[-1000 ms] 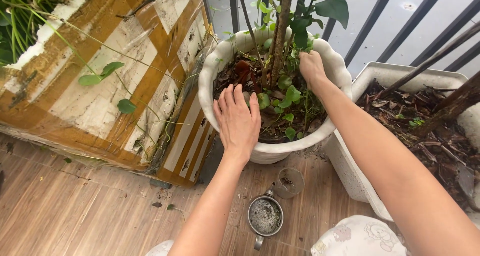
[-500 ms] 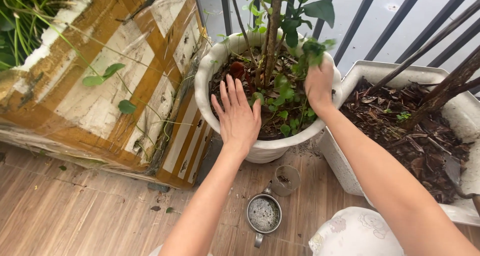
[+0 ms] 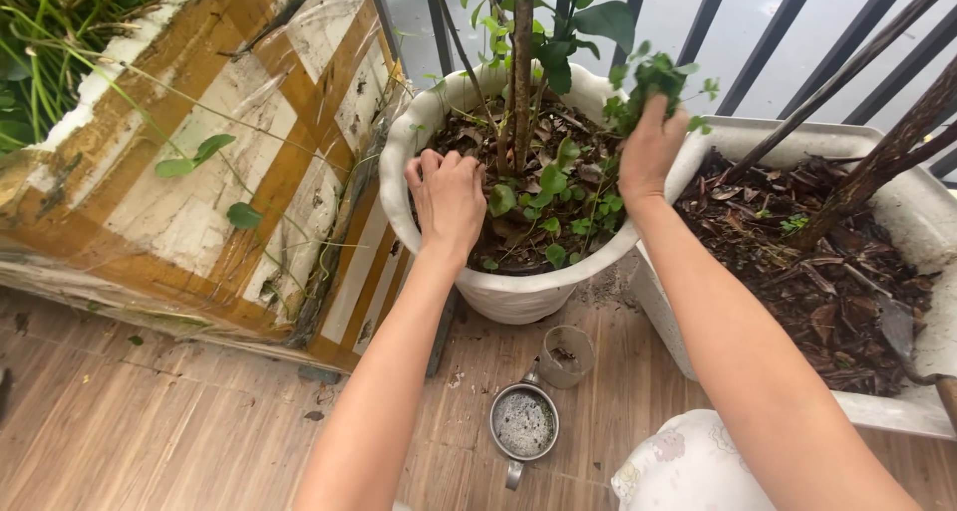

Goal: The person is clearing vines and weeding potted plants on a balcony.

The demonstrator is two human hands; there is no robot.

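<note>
The right hand (image 3: 650, 152) has lifted up from the soil and now squeezes a bunch of small green leafy weeds (image 3: 653, 77) at the pot's 2 o'clock edge. The left hand (image 3: 449, 197) has curled its fingers down into the dirt at 9 o'clock (what it pinches is hidden). Both work in the round white plastic plant pot (image 3: 518, 292). At 6 o'clock, on the wooden floor, sit a small clear cup (image 3: 566, 356) and a metal mug (image 3: 524, 426).
</note>
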